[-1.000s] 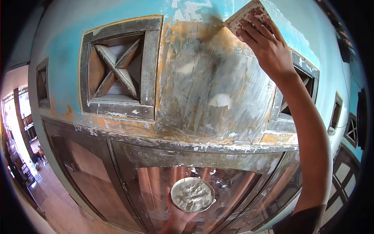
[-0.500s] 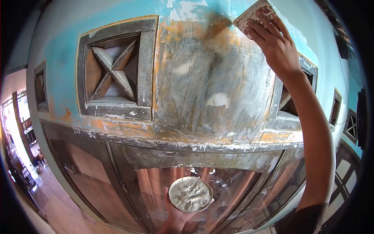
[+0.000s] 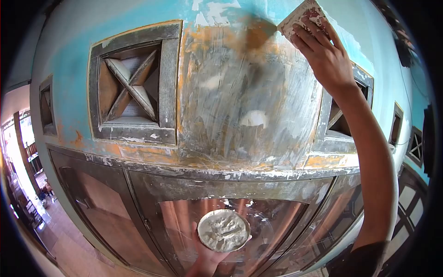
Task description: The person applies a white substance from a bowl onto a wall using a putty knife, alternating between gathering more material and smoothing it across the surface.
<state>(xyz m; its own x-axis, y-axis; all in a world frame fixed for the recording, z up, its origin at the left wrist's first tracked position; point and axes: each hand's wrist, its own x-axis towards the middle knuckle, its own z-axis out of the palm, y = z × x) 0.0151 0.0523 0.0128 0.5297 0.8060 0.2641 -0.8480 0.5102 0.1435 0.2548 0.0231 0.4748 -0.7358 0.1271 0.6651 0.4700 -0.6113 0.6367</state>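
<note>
My right hand (image 3: 325, 53) is raised at the upper right, fingers spread over a flat, paste-smeared rectangular scraper (image 3: 302, 18) that it presses at the wall. Around it the wall (image 3: 244, 101) shows grey and orange patches with whitish smears, and turquoise paint above. Low in the middle, my left hand (image 3: 208, 254) holds up a round bowl (image 3: 224, 230) of lumpy whitish-grey paste, with fingers around its sides.
An X-barred vent (image 3: 133, 85) in a worn wooden frame is left of the patch, and another (image 3: 344, 122) lies behind my right arm. Below runs a ledge with flaking paint, above glazed wooden doors (image 3: 152, 184). A tiled floor (image 3: 74, 240) shows at lower left.
The view has shifted slightly, so the wall and vents sit a little further left. Both hands keep their hold, and the scraper stays at nearly the same spot.
</note>
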